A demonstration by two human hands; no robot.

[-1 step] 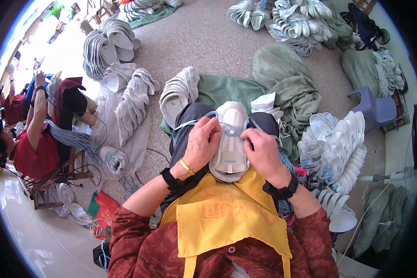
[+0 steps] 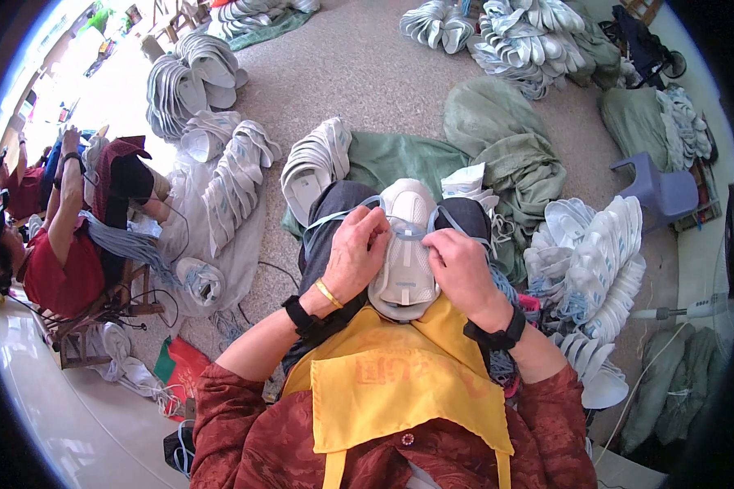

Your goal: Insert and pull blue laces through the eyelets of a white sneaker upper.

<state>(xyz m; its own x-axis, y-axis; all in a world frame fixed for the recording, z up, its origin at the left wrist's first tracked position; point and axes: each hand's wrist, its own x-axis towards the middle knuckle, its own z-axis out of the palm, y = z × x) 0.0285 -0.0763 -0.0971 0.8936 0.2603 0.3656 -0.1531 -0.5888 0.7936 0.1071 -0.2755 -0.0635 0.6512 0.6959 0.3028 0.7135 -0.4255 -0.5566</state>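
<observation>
A white shoe upper (image 2: 405, 277) lies on my lap between my thighs, its toe pointing away from me. A pale blue shoelace (image 2: 409, 231) crosses its throat, and loose lengths of it trail over both thighs. On the left side of the upper, my left hand (image 2: 357, 251) is closed in a pinch on the lace. Opposite it, my right hand (image 2: 461, 262) has thumb and forefinger pinched at the lace on the right side. The fingertips hide part of the lace and the eyelets under them.
Nested white shoe uppers (image 2: 316, 167) stand just beyond my left knee. More stacked uppers (image 2: 599, 261) are at my right, near a purple-grey stool (image 2: 656, 189). Green sacks (image 2: 501, 138) lie ahead. At the left sits a person in red (image 2: 65, 265), beside cables on the floor.
</observation>
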